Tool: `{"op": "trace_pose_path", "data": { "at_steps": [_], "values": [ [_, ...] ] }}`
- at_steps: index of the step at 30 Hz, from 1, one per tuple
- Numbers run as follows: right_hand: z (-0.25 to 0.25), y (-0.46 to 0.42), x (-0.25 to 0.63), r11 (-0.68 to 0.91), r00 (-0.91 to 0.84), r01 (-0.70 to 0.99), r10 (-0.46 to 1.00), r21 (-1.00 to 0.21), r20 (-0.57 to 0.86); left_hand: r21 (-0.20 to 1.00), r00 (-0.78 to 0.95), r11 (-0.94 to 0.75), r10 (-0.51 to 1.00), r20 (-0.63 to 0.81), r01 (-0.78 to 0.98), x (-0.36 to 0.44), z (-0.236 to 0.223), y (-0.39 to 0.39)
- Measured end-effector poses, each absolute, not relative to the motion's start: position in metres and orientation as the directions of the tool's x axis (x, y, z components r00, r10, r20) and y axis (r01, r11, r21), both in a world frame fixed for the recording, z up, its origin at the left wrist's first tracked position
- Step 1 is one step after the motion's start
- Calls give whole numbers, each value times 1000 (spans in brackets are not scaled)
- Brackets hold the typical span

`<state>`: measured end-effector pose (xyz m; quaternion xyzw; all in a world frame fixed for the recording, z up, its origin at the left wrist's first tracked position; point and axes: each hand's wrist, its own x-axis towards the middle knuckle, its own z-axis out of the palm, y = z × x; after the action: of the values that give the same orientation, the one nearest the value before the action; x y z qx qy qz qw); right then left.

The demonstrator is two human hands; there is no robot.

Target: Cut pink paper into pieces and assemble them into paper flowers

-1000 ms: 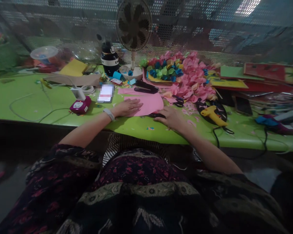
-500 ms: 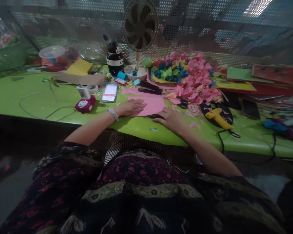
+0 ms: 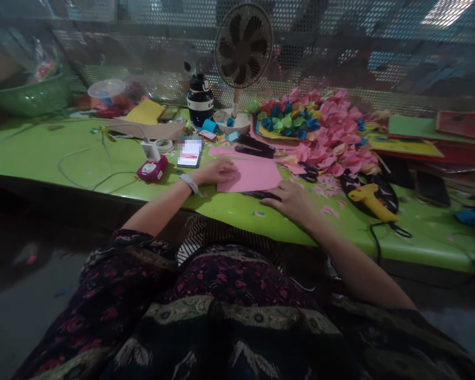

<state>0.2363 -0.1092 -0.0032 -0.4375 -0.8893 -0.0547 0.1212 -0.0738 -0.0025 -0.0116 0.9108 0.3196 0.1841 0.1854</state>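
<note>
A pink paper sheet (image 3: 255, 175) lies flat on the green table in front of me. My left hand (image 3: 217, 171) rests at its left edge, fingers loosely bent and touching the paper, with a light band on the wrist. At the lower right corner of the sheet, my right hand (image 3: 288, 199) lies with its fingers stretched toward the paper. A dark, thin object (image 3: 256, 195) shows along the sheet's near edge by the right fingertips; its kind is unclear. Just behind the sheet is a black stapler (image 3: 255, 146), and dark-handled scissors (image 3: 309, 172) lie to the right.
Pink paper petals (image 3: 338, 129) are heaped behind, beside a tray of coloured paper flowers (image 3: 287, 121). A yellow glue gun (image 3: 374, 201) lies right. On the left are a phone (image 3: 190, 153) and a purple socket box (image 3: 152, 169). A fan (image 3: 244, 46) and a bottle (image 3: 200, 100) stand behind.
My left hand has drawn back from lying flat over the sheet to its left edge, its fingers now bent. The right hand stays at the lower right corner. The view has shifted left.
</note>
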Motion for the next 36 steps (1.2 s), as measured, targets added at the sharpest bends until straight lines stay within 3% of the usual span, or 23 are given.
{"op": "trace_pose_path", "data": {
  "at_steps": [12, 18, 26, 36],
  "values": [
    [6, -113, 197, 503, -501, 863, 841, 47, 207, 513, 756, -751, 599, 266, 414, -82, -16, 3],
    [3, -115, 206, 560, -549, 828, 808, 7, 214, 525, 765, -750, 591, 256, 403, -82, -16, 6],
    [8, -113, 179, 543, -542, 837, 808, 68, 232, 512, 743, -747, 610, 276, 423, -80, -14, 2],
    [9, -109, 172, 569, -564, 821, 799, 40, 207, 513, 750, -760, 592, 295, 399, -82, -20, 6]
  ]
}}
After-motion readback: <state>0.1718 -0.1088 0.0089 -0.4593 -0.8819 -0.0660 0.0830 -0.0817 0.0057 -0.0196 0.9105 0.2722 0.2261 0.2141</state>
